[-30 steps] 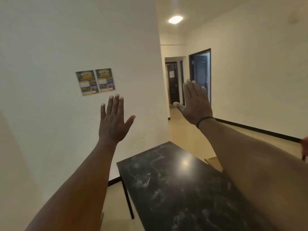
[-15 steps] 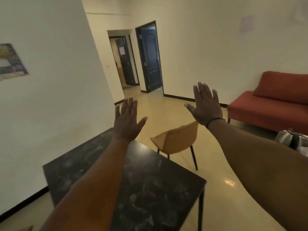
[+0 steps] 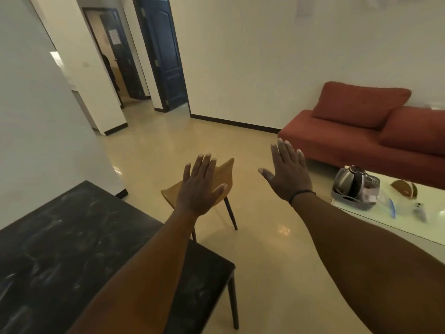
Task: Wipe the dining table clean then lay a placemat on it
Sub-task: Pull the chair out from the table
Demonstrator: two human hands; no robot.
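Both hands, the left hand (image 3: 197, 189) and the right hand (image 3: 286, 177), hang flat-fingered and hold nothing above the floor. The smeared dark table (image 3: 72, 249) sits lower left; no cloth or placemat shows, so wiping may stall, and the one chair (image 3: 226, 174) beside it could snag a step. One kettle (image 3: 350, 182) stands on a second, pale table (image 3: 361, 220).

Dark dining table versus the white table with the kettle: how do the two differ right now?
The dark dining table has a black, marble-like top with pale smears; the white table looks plain and glossy. The dining table's visible top carries no objects, only the left forearm over it; the white table holds a kettle in a grey tray and small items. The dining table sits at lower left, the white one at right before the red sofa. Neither hand touches either table.
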